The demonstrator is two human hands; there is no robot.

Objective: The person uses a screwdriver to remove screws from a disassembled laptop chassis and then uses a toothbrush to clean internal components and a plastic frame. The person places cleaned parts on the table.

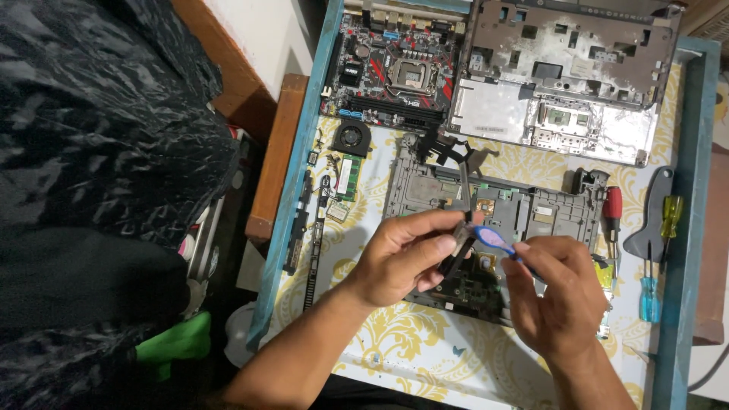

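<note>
My left hand [406, 254] pinches a thin dark metal part [462, 228], a long bar running up to a black bracket [440, 148]. My right hand [558, 292] grips a blue-handled tool [493, 238], with its tip against the dark part. Both hands hover over an opened grey laptop base [516, 209] with a green circuit board [471, 288] inside it.
A black and red motherboard [399, 64] and a silver laptop shell [562, 76] lie at the far side. A small fan [351, 137], a memory stick [345, 176], a red screwdriver [612, 209], yellow [670, 216] and blue [649, 292] screwdrivers and a grey pry tool [651, 220] surround the base. The table's blue edge [292, 220] runs along the left.
</note>
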